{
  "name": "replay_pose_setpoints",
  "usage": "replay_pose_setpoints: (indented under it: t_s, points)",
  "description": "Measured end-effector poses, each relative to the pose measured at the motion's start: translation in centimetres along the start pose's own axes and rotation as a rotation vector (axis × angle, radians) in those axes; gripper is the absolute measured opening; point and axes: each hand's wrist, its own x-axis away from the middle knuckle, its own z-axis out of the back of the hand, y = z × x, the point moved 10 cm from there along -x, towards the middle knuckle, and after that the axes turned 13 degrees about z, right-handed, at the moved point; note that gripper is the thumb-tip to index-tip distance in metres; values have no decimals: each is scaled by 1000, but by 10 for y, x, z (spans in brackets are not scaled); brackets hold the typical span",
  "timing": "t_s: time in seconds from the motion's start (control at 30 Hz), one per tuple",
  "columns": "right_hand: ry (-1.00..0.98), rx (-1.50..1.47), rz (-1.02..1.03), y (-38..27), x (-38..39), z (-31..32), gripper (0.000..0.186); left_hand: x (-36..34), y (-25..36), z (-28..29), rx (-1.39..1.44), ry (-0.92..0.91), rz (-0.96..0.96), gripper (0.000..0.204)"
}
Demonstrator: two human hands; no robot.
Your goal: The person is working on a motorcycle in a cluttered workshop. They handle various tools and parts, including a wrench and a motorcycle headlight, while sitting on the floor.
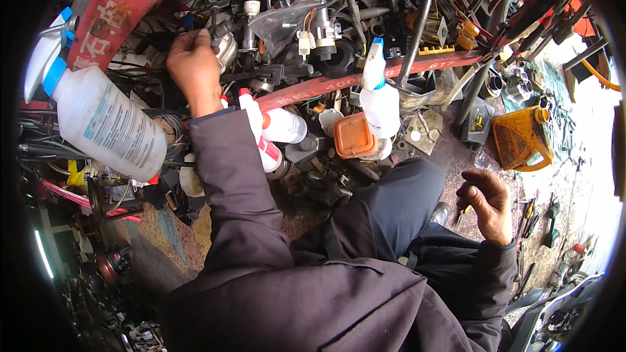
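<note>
At the upper left of the head view, my left hand (194,72) has curled fingers on a silvery metal part (227,53) among the parts on the shelf. A large white spray bottle (107,120) with a blue collar lies tilted to its left. Below the hand are white-and-red bottles (283,124). My right hand (489,205) is raised at lower right beside my bent leg, fingers loosely bent and apart, with nothing visible in them.
A red beam (310,90) runs across cluttered parts and hoses. In front stand another spray bottle (379,112) and an orange square container (352,137). Right are a yellow jug (518,140), a dark container (478,122), hanging tools and scattered screwdrivers (527,218) on the floor.
</note>
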Motion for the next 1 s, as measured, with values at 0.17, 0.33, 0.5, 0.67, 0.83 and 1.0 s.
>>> replay_pose_setpoints:
  t_s: [0.17,0.33,0.5,0.67,0.83,1.0]
  points:
    - [1,40,-18,-1,-3,-3,34,-7,-18,17,608,69,254,4]
    - [-28,47,-31,-1,-4,-7,34,-27,-18,28,402,70,-6,10]
    - [-62,188,-56,3,-9,-4,30,-14,15,-11,-739,-45,-655,40]
    - [10,334,108,-20,-12,10,32,16,32,20,-378,230,-531,35]
    - [58,488,120,-47,18,47,31,92,41,-16,54,-79,-507,24]
    - [104,831,-79,-66,79,124,31,186,65,-58,321,-461,-457,20]
